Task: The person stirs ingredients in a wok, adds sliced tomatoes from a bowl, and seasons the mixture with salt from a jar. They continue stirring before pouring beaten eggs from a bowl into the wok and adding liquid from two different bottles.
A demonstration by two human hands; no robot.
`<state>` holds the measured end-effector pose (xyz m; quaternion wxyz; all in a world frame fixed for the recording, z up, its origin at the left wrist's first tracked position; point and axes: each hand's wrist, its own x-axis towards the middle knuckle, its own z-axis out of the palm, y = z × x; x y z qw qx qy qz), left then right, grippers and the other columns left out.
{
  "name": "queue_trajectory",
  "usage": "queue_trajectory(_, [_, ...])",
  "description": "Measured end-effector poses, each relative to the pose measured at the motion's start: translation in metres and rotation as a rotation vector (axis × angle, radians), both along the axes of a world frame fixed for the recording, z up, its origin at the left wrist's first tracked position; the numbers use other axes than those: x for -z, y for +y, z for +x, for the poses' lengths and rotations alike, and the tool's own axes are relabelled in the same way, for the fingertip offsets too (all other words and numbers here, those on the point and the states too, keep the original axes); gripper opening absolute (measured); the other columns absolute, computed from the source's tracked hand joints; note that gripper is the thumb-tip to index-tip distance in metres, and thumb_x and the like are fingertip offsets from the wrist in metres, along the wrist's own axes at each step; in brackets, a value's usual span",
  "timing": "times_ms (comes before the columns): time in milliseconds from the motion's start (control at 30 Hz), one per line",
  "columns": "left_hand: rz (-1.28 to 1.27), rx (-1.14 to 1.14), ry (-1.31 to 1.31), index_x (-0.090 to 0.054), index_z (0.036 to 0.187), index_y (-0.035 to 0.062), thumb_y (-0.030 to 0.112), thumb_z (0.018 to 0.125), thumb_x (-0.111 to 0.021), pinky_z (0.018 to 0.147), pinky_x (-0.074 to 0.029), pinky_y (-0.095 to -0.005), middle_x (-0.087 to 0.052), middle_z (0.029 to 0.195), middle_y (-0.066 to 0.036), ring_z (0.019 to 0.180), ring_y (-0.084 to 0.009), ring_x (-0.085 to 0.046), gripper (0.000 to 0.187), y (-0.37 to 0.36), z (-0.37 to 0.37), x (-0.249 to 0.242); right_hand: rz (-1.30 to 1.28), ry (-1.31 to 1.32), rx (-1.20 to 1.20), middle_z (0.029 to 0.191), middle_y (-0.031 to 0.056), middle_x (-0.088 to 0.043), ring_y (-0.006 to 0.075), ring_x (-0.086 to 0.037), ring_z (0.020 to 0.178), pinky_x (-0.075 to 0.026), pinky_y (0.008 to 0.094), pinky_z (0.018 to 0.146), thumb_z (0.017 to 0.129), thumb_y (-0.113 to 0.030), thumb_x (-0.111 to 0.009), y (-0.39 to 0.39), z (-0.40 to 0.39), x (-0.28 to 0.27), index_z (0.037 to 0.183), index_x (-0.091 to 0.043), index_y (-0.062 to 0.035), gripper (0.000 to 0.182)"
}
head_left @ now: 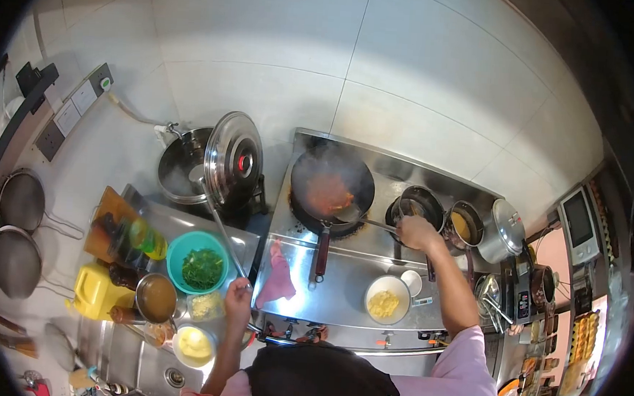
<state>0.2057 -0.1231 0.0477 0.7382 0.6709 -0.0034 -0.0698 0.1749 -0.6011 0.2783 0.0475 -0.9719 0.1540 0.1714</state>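
Note:
My right hand [416,233] is closed around the handle of a metal cooking spoon [348,214]; its head sits in the black frying pan [299,197]. Reddish food [327,194] steams in that pan, whose dark handle [321,255] points toward me. On the left, the fingers of my left hand [238,295] are wrapped round the long handle of a ladle [221,225]. The ladle's bowl end is over a deep steel pot [182,164] with steam in it. A steel lid [232,160] with a red-centred knob leans upright at the pot's right side.
Smaller pans [420,203] and a pressure cooker [502,225] stand right. In front lie a bowl of yellow food [384,304] and a pink cloth [277,279]. A teal bowl of greens [203,262], a yellow jug [101,290] and a sink [150,373] are left.

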Motion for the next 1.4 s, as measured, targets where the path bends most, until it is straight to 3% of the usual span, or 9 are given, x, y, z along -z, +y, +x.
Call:
queue_trajectory(233, [-0.013, 0.023, 0.021, -0.056, 0.117, 0.0011, -0.002, 0.089, -0.059, 0.087, -0.046, -0.0264, -0.061, 0.111, -0.007, 0.096, -0.0119, -0.059, 0.029, -0.013, -0.009, -0.026, 0.165, -0.294, 0.24, 0.094, 0.0259, -0.068, 0.0442, -0.066, 0.091, -0.051, 0.0508, 0.084, 0.091, -0.023, -0.058, 0.017, 0.026, 0.113, 0.099, -0.073, -0.0049, 0.025])
queue_trajectory(400, [-0.038, 0.06, 0.096, -0.056, 0.118, 0.0009, -0.001, 0.089, -0.059, 0.088, -0.046, -0.0269, -0.062, 0.112, -0.008, 0.096, -0.012, -0.059, 0.029, -0.011, -0.009, -0.019, 0.241, -0.362, 0.348, 0.094, 0.0258, -0.068, 0.0445, -0.065, 0.091, -0.051, 0.0507, 0.084, 0.093, -0.025, -0.056, 0.042, 0.028, 0.107, 0.1, -0.073, -0.006, 0.026])
queue_trajectory(700, [0.02, 0.12, 0.204, -0.055, 0.122, -0.0001, 0.0, 0.089, -0.058, 0.085, -0.049, -0.0276, -0.061, 0.115, -0.011, 0.1, -0.0157, -0.06, 0.033, -0.015, -0.015, -0.017, 0.285, -0.351, 0.106, 0.095, 0.0255, -0.068, 0.0443, -0.065, 0.089, -0.05, 0.0508, 0.08, 0.094, -0.025, -0.055, 0.042, 0.034, 0.153, 0.102, -0.072, -0.0065, 0.026])
queue_trajectory(833, [0.071, 0.093, 0.179, -0.054, 0.123, 0.0003, -0.001, 0.089, -0.057, 0.081, -0.05, -0.0271, -0.061, 0.117, -0.013, 0.098, -0.0159, -0.06, 0.035, -0.01, -0.017, -0.009, 0.182, -0.221, 0.059, 0.093, 0.0251, -0.069, 0.0434, -0.066, 0.089, -0.052, 0.0506, 0.081, 0.093, -0.024, -0.056, 0.016, 0.005, 0.09, 0.097, -0.071, -0.0027, 0.026])
queue_trajectory(1000, [0.04, 0.133, 0.187, -0.055, 0.121, 0.0014, 0.0, 0.089, -0.059, 0.073, -0.05, -0.025, -0.061, 0.114, -0.011, 0.089, -0.0132, -0.06, 0.032, -0.016, -0.019, -0.004, 0.047, -0.203, 0.14, 0.089, 0.0235, -0.069, 0.0428, -0.067, 0.088, -0.052, 0.0512, 0.082, 0.091, -0.025, -0.059, 0.0, 0.025, 0.11, 0.096, -0.07, -0.0004, 0.028])
queue_trajectory(1100, [-0.042, 0.165, 0.162, -0.055, 0.118, 0.0018, 0.0, 0.09, -0.06, 0.07, -0.049, -0.0229, -0.061, 0.112, -0.008, 0.085, -0.0107, -0.059, 0.029, -0.027, -0.016, 0.012, 0.136, -0.227, -0.005, 0.088, 0.0245, -0.069, 0.0435, -0.066, 0.085, -0.052, 0.0496, 0.079, 0.088, -0.022, -0.058, 0.003, 0.033, 0.109, 0.096, -0.07, -0.0009, 0.025])
queue_trajectory(1233, [-0.1, 0.151, 0.073, -0.055, 0.116, 0.0025, 0.002, 0.091, -0.061, 0.067, -0.046, -0.0204, -0.061, 0.109, -0.006, 0.082, -0.0079, -0.057, 0.026, -0.03, -0.016, 0.018, 0.062, -0.185, -0.148, 0.083, 0.0254, -0.068, 0.0433, -0.067, 0.08, -0.052, 0.0493, 0.074, 0.085, -0.019, -0.058, -0.027, 0.038, 0.046, 0.089, -0.072, -0.0005, 0.023])
queue_trajectory(1333, [-0.057, 0.126, 0.115, -0.058, 0.115, 0.001, 0.004, 0.09, -0.062, 0.09, -0.049, -0.0293, -0.064, 0.109, -0.008, 0.101, -0.0156, -0.062, 0.025, -0.022, -0.022, 0.029, -0.148, 0.129, -0.101, 0.078, 0.0227, -0.07, 0.0379, -0.069, 0.071, -0.055, 0.0448, 0.067, 0.08, -0.018, -0.062, -0.002, 0.066, -0.074, 0.079, -0.071, 0.0025, 0.022])
queue_trajectory(1400, [-0.002, 0.118, 0.147, -0.059, 0.115, 0.0008, 0.003, 0.09, -0.061, 0.089, -0.049, -0.0294, -0.064, 0.108, -0.009, 0.1, -0.0162, -0.062, 0.025, -0.019, -0.028, 0.028, -0.102, 0.228, -0.051, 0.072, 0.019, -0.069, 0.0324, -0.068, 0.065, -0.055, 0.0416, 0.061, 0.079, -0.017, -0.064, -0.021, 0.094, -0.081, 0.076, -0.07, 0.0017, 0.02])
